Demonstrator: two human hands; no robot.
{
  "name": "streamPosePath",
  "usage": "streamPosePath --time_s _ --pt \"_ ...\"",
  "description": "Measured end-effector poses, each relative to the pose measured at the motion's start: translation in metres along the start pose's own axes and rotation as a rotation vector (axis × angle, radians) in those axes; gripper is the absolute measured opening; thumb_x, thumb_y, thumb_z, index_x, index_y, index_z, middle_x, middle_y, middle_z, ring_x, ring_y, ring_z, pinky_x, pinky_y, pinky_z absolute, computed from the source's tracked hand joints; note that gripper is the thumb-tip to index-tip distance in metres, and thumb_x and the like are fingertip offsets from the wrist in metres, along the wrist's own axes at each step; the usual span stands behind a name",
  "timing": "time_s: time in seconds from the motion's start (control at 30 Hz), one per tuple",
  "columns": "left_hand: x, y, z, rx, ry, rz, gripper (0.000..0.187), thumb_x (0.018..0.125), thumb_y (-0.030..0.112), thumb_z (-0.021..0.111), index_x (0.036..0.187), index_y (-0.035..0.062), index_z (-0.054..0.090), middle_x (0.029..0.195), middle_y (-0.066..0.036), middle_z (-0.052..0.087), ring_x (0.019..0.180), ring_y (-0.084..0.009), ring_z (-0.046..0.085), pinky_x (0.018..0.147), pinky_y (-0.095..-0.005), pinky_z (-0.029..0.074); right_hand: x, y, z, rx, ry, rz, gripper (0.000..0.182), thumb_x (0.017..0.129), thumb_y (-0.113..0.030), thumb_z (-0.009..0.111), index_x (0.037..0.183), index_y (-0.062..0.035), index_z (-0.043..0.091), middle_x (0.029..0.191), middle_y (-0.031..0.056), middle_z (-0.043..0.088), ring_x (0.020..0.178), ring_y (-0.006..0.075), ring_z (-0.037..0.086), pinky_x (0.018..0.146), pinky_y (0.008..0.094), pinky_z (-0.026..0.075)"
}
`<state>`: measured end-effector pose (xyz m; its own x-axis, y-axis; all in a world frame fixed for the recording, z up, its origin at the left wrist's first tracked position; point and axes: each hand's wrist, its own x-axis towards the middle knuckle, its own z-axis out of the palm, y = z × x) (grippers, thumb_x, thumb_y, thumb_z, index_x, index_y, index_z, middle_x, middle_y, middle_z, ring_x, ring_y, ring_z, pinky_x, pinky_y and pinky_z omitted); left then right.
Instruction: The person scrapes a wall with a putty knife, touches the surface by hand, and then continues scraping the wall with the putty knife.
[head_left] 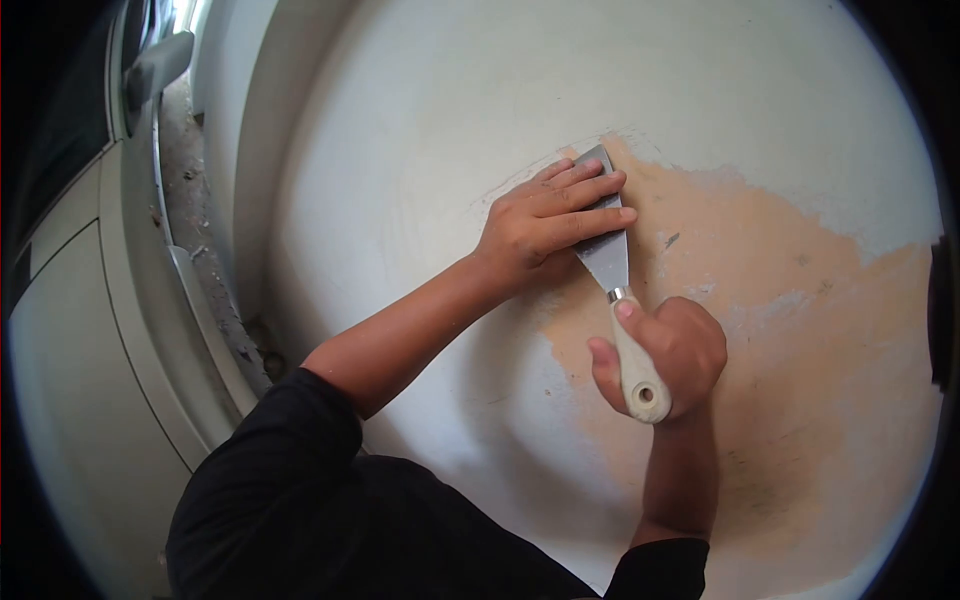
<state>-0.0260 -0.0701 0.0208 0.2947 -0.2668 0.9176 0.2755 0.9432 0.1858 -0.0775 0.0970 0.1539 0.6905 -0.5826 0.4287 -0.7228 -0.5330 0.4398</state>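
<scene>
A putty knife (606, 262) with a wide metal blade and a pale handle lies against a wall (440, 120). My right hand (682, 352) is wrapped round its handle, thumb near the metal collar. Across the blade rests my left hand (540, 215), its fingers stretched out and lying flat, covering part of the metal. The blade's edge meets the wall at the upper border of a bare orange-tan patch (740, 240), where the white paint ends raggedly. Fine scratch marks show around the blade's tip.
At the left stands a light-coloured car (60, 340) with its side mirror (165, 66) sticking out. Between car and wall runs a narrow strip of littered ground (190, 185). A corner of the wall (255, 150) juts out there.
</scene>
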Motion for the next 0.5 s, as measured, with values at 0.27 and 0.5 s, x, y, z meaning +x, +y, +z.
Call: streamPosePath --time_s 0.27,0.5 --pt "-0.021 0.009 -0.036 0.118 -0.284 0.113 0.045 0.076 0.007 0.083 0.119 0.0137 0.074 0.134 -0.015 0.066 0.127 -0.0367 0.062 0.107 -0.0473 0.048 -0.053 -0.053 0.056 0.157 0.402 0.293 0.035 0.08 -0.021 0.085 0.107 -0.0069 0.067 0.078 0.0094 0.065 0.062 0.0264 0.063 0.055 0.0365 0.051" --pt "0.002 0.037 -0.065 0.522 -0.976 0.21 0.15 0.038 0.081 0.073 0.16 0.0076 0.026 0.167 -0.019 0.021 0.155 -0.0361 0.018 0.125 -0.0558 0.01 -0.191 -0.164 0.069 0.415 0.576 0.671 0.026 0.085 -0.024 0.077 0.099 -0.0069 0.063 0.073 0.0097 0.058 0.058 0.0239 0.057 0.055 0.032 0.048"
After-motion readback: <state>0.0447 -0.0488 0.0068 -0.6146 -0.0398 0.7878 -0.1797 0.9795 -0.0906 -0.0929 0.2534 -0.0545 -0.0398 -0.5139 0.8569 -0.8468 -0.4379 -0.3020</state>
